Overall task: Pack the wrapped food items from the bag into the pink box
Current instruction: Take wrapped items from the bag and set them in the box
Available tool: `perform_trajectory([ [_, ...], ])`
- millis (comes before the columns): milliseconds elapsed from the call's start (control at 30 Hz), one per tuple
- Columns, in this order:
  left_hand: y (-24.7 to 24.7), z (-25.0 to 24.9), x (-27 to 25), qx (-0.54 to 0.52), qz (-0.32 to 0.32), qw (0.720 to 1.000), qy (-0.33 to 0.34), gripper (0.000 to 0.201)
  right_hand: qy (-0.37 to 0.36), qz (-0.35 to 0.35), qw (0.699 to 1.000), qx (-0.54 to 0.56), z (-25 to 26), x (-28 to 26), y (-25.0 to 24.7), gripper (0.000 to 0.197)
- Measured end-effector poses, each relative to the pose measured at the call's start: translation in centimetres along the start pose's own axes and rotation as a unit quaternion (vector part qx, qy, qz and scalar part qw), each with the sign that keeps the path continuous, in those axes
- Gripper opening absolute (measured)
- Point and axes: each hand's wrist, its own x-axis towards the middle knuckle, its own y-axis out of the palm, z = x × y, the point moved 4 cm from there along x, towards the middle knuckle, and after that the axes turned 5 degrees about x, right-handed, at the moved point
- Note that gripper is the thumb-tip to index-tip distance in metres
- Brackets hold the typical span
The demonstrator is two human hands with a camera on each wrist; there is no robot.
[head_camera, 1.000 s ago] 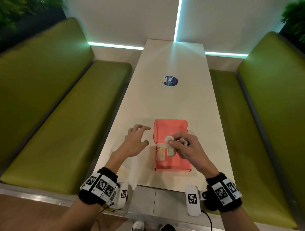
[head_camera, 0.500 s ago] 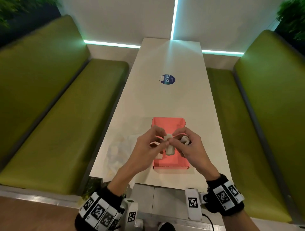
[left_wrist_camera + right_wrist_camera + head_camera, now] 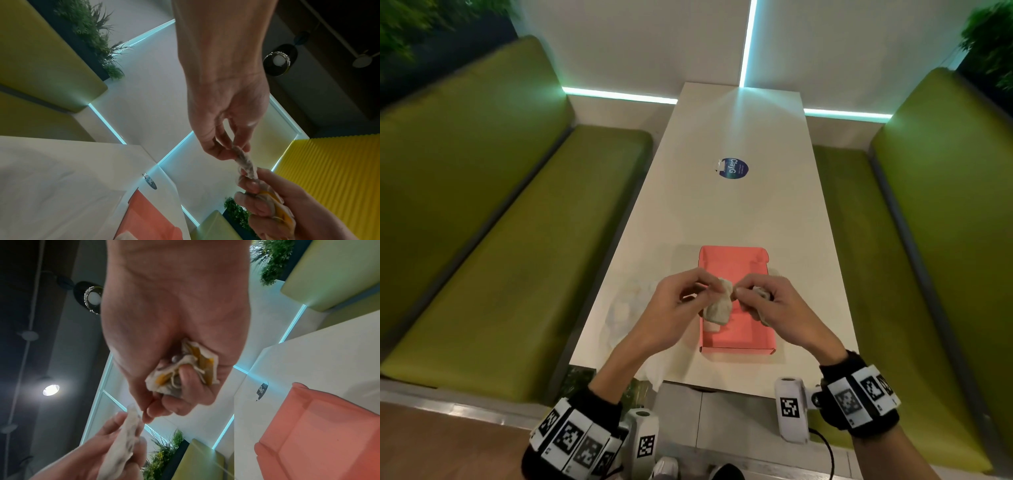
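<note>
- Both hands are up over the pink box (image 3: 736, 267), sharing 1 long wrapped roll (image 3: 719, 306) that hangs down above the box floor.
- Left hand (image 3: 678, 308) pinches the twisted top end of the wrapper with its fingertips, nothing else in it.
- Right hand (image 3: 774, 305) pinches that same top end and also has a 2nd wrapped piece (image 3: 185, 368), white paper with yellow showing, clenched in its palm.
- Another wrapped item (image 3: 710, 325) already lies in the box, just under the hanging roll.
- The clear bag (image 3: 626, 308) sits on the table (image 3: 739, 205) left of the box.
- My take: let 1 hand own the roll, lower it flat beside the packed one, don't yank the twist or it could unwrap.
</note>
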Motion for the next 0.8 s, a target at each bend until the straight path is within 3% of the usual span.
perform_trajectory([
  [133,-0.1,0.1,-0.7,-0.008,0.014,1.000,-0.013,0.010,-0.016,-0.019,0.999,0.024,0.7,0.4,-0.4,0.019],
  [300,0.3,-0.3,-1.1,-0.054,0.040,0.998,-0.009,0.018,-0.062,-0.045,0.997,0.007,1.9,1.2,-0.7,0.020],
  [367,0.1,-1.2,-1.0,-0.099,0.010,0.995,0.009,0.012,-0.070,-0.058,0.996,0.007,1.8,1.4,-0.3,0.019],
  [533,-0.8,-2.8,-0.3,-0.167,-0.095,0.980,0.051,0.026,-0.043,-0.040,0.998,0.000,0.0,0.4,2.3,0.021],
  [600,-1.2,-2.7,0.0,-0.143,-0.129,0.980,0.050,0.029,-0.025,-0.019,0.999,-0.032,-0.3,-0.6,3.4,0.014],
  [667,-1.3,-2.3,0.0,-0.070,-0.140,0.986,0.066,0.030,-0.026,0.006,0.997,-0.076,0.0,-1.6,4.1,0.020],
  [800,-0.4,-0.5,-0.8,0.112,-0.093,0.981,0.125,0.034,-0.053,0.038,0.983,-0.173,2.4,-2.6,3.6,0.014],
])
